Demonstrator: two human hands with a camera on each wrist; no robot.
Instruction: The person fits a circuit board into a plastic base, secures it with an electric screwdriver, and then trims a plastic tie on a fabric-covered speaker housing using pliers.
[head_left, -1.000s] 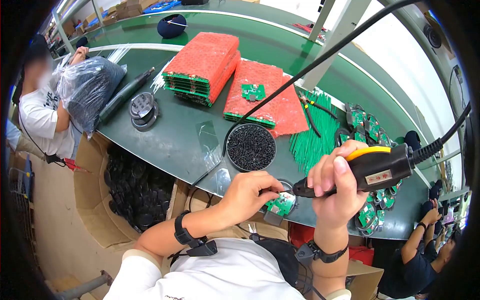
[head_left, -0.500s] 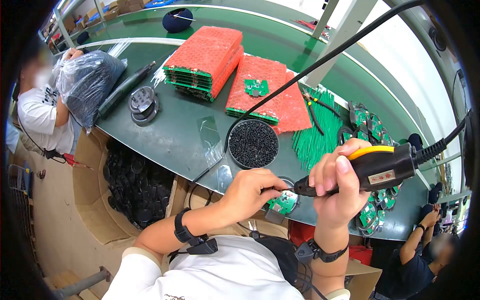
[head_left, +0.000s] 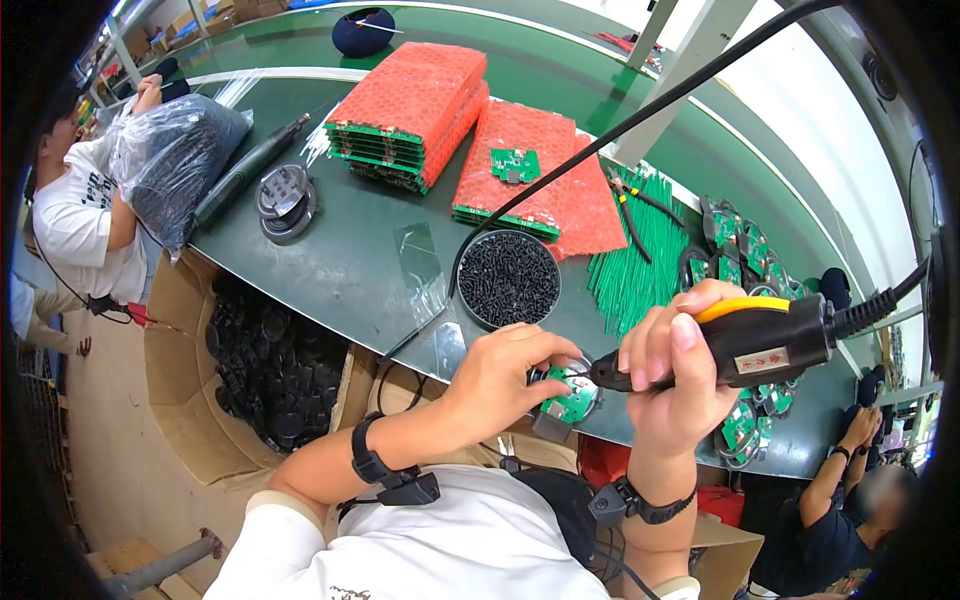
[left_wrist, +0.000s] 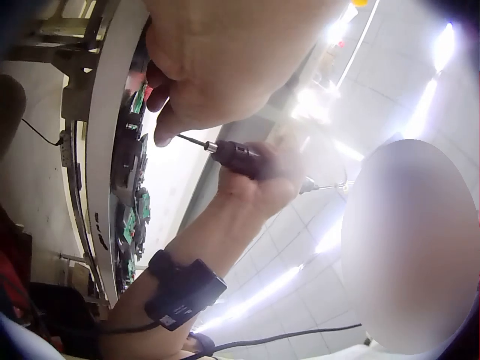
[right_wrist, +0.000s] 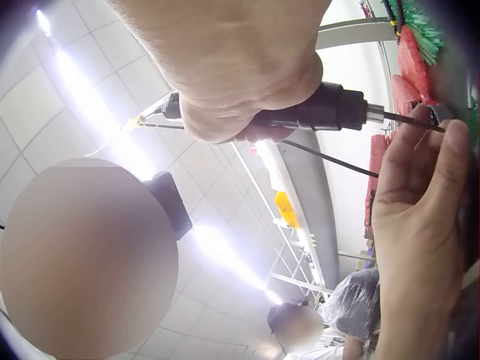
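Observation:
My right hand [head_left: 682, 375] grips a black electric screwdriver [head_left: 760, 345] with a yellow lever, held almost level and pointing left. Its thin bit [right_wrist: 409, 120] reaches between the thumb and forefinger of my left hand [head_left: 500, 378], which stand slightly parted around the tip. Below these fingertips, at the table's front edge, lies a green circuit board [head_left: 572, 404] on a round dark housing. Part of that board is hidden by the left thumb. A round dish [head_left: 467, 305] full of small black screw-like pieces stands just beyond the left hand.
Red bubble-wrapped circuit boards [head_left: 425, 95] are stacked behind the dish. Pliers [head_left: 628, 222] lie on green ties [head_left: 640, 280], with assembled units [head_left: 735, 240] to the right. The screwdriver's black cord [head_left: 660, 100] crosses overhead. A carton [head_left: 185, 390] of black parts stands below the table; people are at both sides.
The left thumb and forefinger, closed together at the bit tip earlier, have parted a little. The right hand still holds the screwdriver in nearly the same place.

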